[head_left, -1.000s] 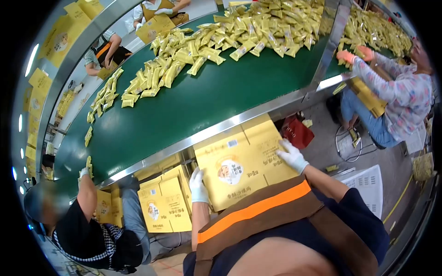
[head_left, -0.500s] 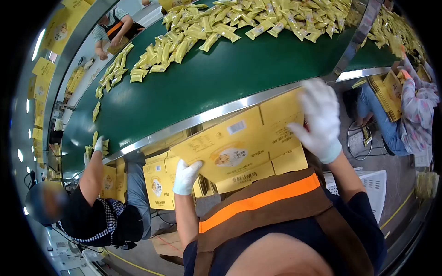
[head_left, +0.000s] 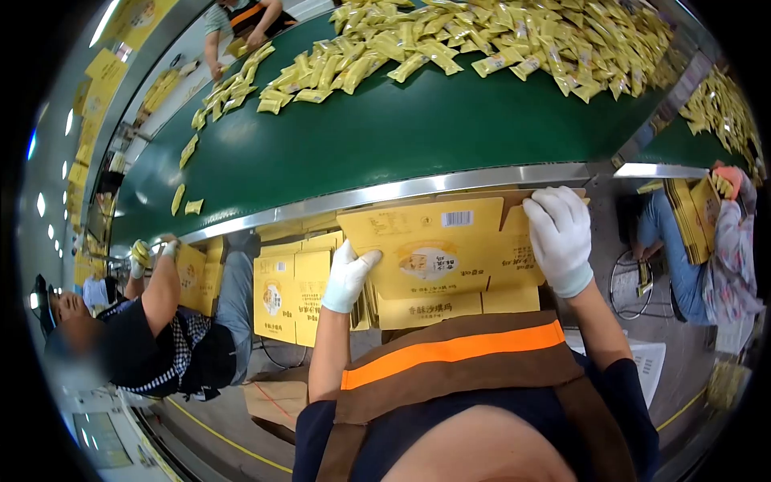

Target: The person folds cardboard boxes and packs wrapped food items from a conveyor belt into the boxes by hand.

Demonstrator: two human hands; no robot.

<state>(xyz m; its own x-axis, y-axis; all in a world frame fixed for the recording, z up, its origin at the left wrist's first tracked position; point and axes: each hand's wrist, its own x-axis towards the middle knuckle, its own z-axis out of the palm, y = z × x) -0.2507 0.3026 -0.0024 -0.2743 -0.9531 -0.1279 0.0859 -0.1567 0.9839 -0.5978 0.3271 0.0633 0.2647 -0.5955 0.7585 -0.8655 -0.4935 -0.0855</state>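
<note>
A yellow printed cardboard carton (head_left: 450, 255), with a barcode and an oval picture on its side, is in front of me at the conveyor's near edge. My left hand (head_left: 350, 277), in a white glove, grips its left edge with the thumb over the face. At the upper right corner, my gloved right hand (head_left: 558, 241) has its fingers curled over the edge of the carton. Below it, closer to my apron, lies another yellow carton piece (head_left: 434, 309). More flat yellow cartons (head_left: 293, 293) stand to the left of my left hand.
A green conveyor belt (head_left: 385, 149) with a metal rim runs ahead, bearing a heap of yellow wrapped packets (head_left: 482, 48). Co-workers sit on the left (head_left: 177, 321) and right (head_left: 731, 257); another person (head_left: 249, 24) works across the belt. A white crate (head_left: 646, 361) stands at lower right.
My right hand has come down from its blurred, spread pose and closed on the carton's right corner. The carton has turned more level. The left co-worker's hands have left the packets on the belt.
</note>
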